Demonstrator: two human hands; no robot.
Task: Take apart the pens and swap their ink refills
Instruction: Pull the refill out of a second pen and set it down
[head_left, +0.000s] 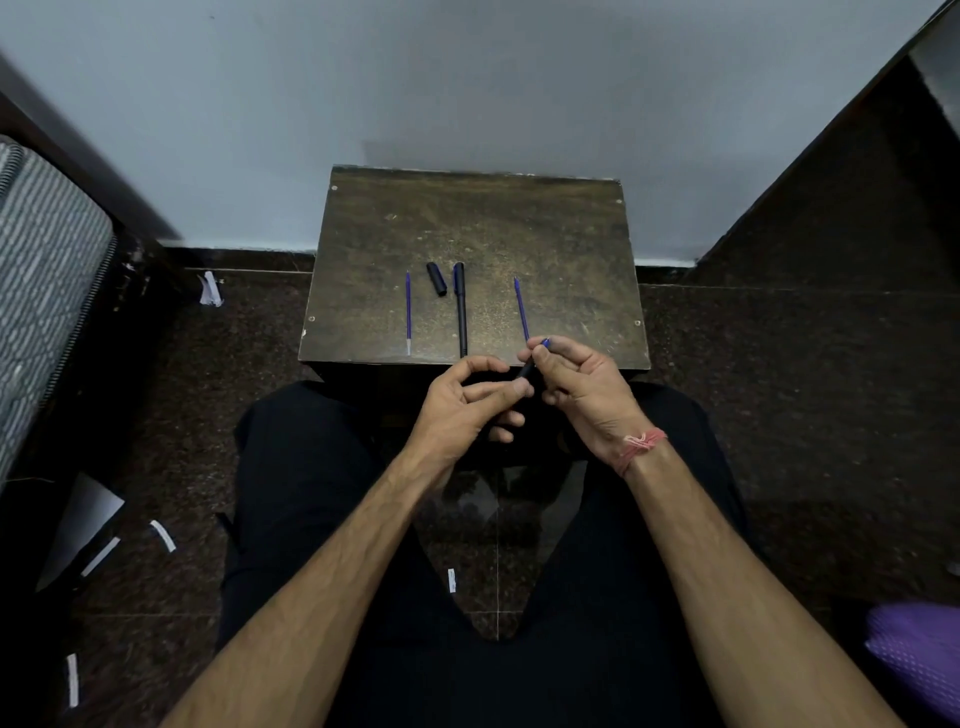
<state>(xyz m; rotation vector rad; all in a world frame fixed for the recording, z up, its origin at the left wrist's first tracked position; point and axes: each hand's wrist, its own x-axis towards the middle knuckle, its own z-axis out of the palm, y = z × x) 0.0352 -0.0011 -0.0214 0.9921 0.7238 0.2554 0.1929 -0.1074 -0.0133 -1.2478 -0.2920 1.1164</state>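
Your right thumb and fingertips (540, 358) pinched the blue-tipped end of a slim black barrel (529, 370), and your left thumb (511, 389) pressed its lower part against your curled fingers. Both hands met just off the desk's near edge, above your lap. Your left hand (467, 410) curled round the barrel from below; your right hand (579, 384) closed over it from the right, a pink thread band (641, 447) on that wrist.

On the desk (571, 249), one thin blue refill (408, 312) lay straight near the near-left corner, its pale end at the near edge. A second refill (521, 309) slanted toward your right fingers; I could not tell whether it touched them. Between them lay a long black pen (461, 312), its tip at the near edge, and a short black cap (436, 279) just left of its far end.

The desk top was a small, worn, scuffed brown board with screws at its corners; its far half and right side were bare. Its far edge met a pale wall (467, 78). The floor (779, 389) was dark speckled stone, with white paper scraps (163, 535) at left.
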